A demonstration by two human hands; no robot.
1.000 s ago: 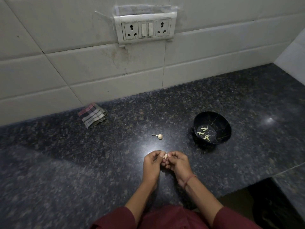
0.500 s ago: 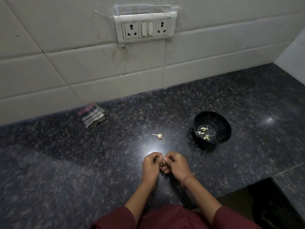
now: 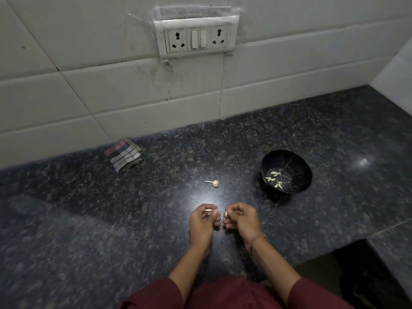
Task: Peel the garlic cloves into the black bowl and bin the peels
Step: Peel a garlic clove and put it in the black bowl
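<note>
Below-left of the black bowl (image 3: 298,168), the right hand (image 3: 243,220) keeps a narrow grip on a garlic clove (image 3: 226,214), seemingly tip-up; the left hand (image 3: 202,221) has its grip on a peel sliver (image 3: 208,210) lying crosswise.

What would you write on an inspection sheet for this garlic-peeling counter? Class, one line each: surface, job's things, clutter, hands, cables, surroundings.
Surface: dark speckled counter, glossy, glare near the hands.
Job's things: black bowl holding several peeled cloves; small garlic bulb with stem loose on the counter; no bin seen.
Clutter: folded checked cloth by the wall.
Hands: left hand pinches a thin pale strip, likely peel; right hand pinches a small pale piece, likely a clove; hands apart.
Cables: nothing seen.
Surroundings: white tiled wall, socket panel, dark opening at the counter's lower right.
</note>
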